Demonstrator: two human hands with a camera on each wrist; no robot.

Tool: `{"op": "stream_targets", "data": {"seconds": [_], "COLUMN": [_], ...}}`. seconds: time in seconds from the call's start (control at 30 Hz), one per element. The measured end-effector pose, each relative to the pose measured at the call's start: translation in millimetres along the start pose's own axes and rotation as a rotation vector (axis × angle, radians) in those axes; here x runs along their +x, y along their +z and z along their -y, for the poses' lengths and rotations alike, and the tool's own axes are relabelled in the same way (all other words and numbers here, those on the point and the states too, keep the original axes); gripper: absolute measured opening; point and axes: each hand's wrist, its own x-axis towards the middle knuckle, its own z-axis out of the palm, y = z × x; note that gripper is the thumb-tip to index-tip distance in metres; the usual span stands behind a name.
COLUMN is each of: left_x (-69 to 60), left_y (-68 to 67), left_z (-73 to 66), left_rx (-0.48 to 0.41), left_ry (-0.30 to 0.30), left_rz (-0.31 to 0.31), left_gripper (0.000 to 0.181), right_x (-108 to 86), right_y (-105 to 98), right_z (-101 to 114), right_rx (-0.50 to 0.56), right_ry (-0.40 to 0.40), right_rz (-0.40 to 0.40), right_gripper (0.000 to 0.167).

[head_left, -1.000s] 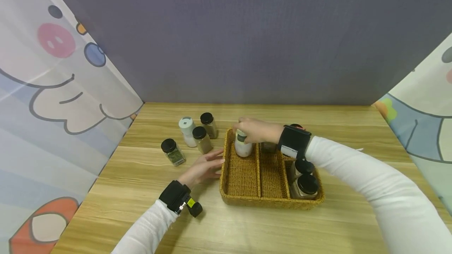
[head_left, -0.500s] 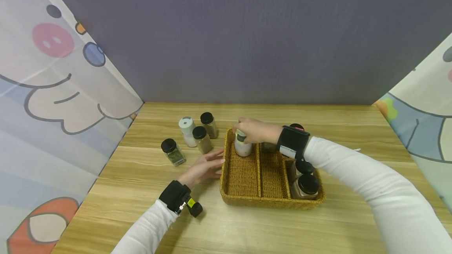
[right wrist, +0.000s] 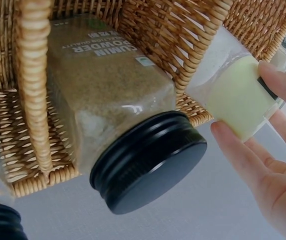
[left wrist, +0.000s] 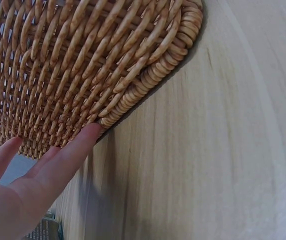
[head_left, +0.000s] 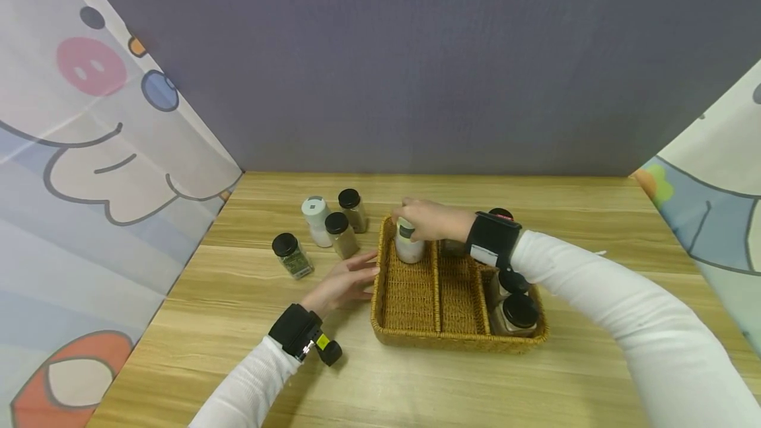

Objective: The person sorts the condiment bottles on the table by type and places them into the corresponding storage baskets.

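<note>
A wicker basket (head_left: 458, 341) with three compartments stands on the wooden table. In its left compartment, at the back, stands a white seasoning bottle (head_left: 410, 251); its pale yellow-green cap (right wrist: 238, 97) shows in the right wrist view. My right hand (head_left: 427, 219) grips this bottle by the cap, thumb and fingers around it. A cumin powder jar (right wrist: 110, 87) with a black lid sits in the middle compartment, partly hidden by my right wrist in the head view. My left hand (head_left: 341, 285) touches the basket's left side with extended fingers (left wrist: 68, 162).
Left of the basket stand a jar of green seasoning (head_left: 292, 257), a white-capped bottle (head_left: 318, 223) and two black-lidded jars (head_left: 341, 236). The right compartment holds black-lidded jars (head_left: 516, 316), partly behind the right forearm. A grey wall (head_left: 440, 71) rises behind the table.
</note>
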Motion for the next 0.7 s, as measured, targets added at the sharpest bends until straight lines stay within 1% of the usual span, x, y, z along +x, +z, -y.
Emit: {"op": "stream_targets", "data": {"seconds": [0.3, 0.6, 0.7], "left_x": [0.8, 1.2, 1.3], "left_y": [0.3, -0.3, -0.1], "left_z": [0.2, 1.7, 1.8], "left_rx": [0.020, 0.019, 0.014], "left_ry": [-0.001, -0.009, -0.011], "left_rz": [-0.022, -0.031, -0.032], "left_gripper": [0.065, 0.061, 0.061], "right_x": [-1.1, -3.7, -5.4], "right_y": [-0.7, 0.1, 0.4], "right_z": [-0.4, -1.5, -2.3], "right_rx": [0.001, 0.048, 0.060], "right_ry": [0.000, 0.020, 0.019], "right_rz": [-0.003, -0.005, -0.018], "right_gripper": [0.045, 0.049, 0.049]}}
